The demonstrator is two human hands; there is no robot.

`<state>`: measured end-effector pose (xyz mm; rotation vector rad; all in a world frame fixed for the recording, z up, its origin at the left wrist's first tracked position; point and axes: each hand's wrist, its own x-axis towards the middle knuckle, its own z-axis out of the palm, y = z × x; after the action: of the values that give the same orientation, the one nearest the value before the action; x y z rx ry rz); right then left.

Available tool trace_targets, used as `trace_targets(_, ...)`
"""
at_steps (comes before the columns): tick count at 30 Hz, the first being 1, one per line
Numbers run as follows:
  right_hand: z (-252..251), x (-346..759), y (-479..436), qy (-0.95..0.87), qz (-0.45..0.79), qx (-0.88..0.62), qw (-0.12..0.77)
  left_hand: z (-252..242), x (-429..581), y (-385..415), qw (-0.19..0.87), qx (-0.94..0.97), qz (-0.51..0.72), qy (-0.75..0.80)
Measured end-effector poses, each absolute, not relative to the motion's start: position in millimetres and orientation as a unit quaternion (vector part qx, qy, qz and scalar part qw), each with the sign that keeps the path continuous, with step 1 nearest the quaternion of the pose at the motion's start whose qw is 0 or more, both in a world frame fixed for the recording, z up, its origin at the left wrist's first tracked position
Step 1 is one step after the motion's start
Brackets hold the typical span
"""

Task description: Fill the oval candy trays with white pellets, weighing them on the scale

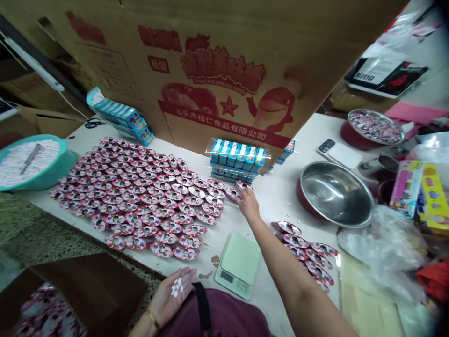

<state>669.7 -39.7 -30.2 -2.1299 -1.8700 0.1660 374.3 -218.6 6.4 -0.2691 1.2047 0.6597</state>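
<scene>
My left hand (175, 291) is palm up at the table's front edge, fingers loosely extended, with several small white tablets (177, 286) lying in the palm. My right hand (248, 204) reaches to the far end of the rows, its fingertips at a red and white oval packet (232, 194); whether they grip it is hard to see. Another packet (243, 185) lies just beyond the fingers. Many such packets with dark openings (150, 199) stand in rows on the left of the table. A smaller group (308, 255) lies right of my right forearm.
A green scale (239, 262) sits between my arms. Behind stands a large cardboard box (210, 56) with blue packs (236, 157) before it. On the left is a teal basin (52, 171) of white tablets; on the right, a steel bowl (336, 192) and plastic bags (386, 243).
</scene>
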Motion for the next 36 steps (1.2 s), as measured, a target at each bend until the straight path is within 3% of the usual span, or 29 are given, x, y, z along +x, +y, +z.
trace_targets(8,-15,704,-22,-0.635,0.047,-0.770,0.042,1,382,-208,0.774,-0.106,0.284,0.555)
trace_targets(14,21,714,-133,-0.699,0.011,-0.714,0.053,18,399,-192,0.821,-0.083,0.275,0.493)
trace_targets(21,16,656,-246,-0.763,0.101,-0.637,0.039,19,431,-187,0.895,-0.091,0.255,0.354)
trace_targets(27,20,595,-255,-0.788,0.134,-0.585,0.136,7,430,-198,0.909,-0.071,0.214,0.351)
trace_targets(36,17,530,-258,-0.842,0.271,-0.461,0.067,-9,394,-231,0.894,-0.059,0.161,0.414)
